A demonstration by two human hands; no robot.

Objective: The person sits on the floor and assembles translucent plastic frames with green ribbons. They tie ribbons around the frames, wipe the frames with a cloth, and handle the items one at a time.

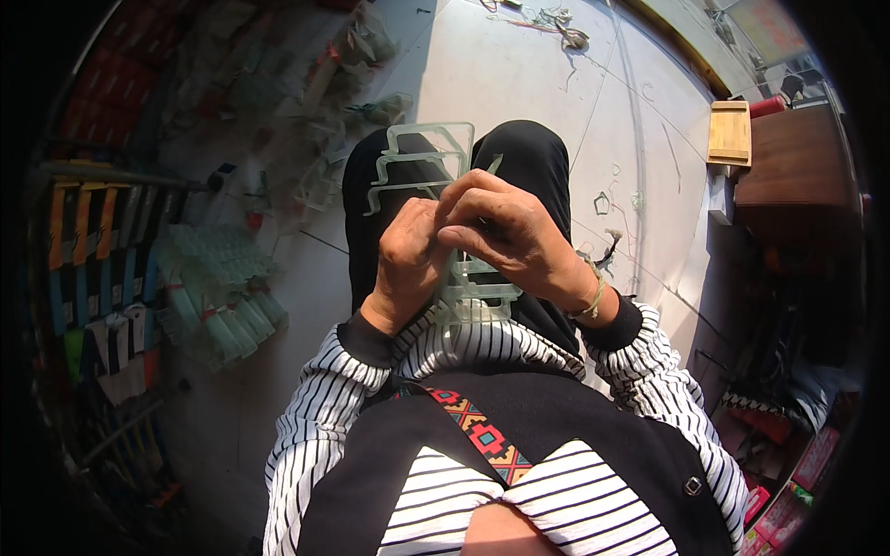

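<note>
our left hand [408, 255] and right hand [510, 227] are together, clamped on the mid-section of a translucent, stepped plastic strip [465, 151]. the knuckles hide the grip, so we cannot tell the exact fingertip contact. the strip is located above our lap, its upper end over the left knee [363, 171]. to our left, bundled translucent pieces [227, 324] sit near a rail [120, 174]. ahead, scraps [575, 39] lie on the tiled floor [519, 88].

pale green see-through plastic strip [477, 312], kinda ladder-like, bent hooky bits sticking out left at the far end, held between the left hand [410, 252] and right hand [521, 233], middle's hidden so can't tell if it's one piece
</note>
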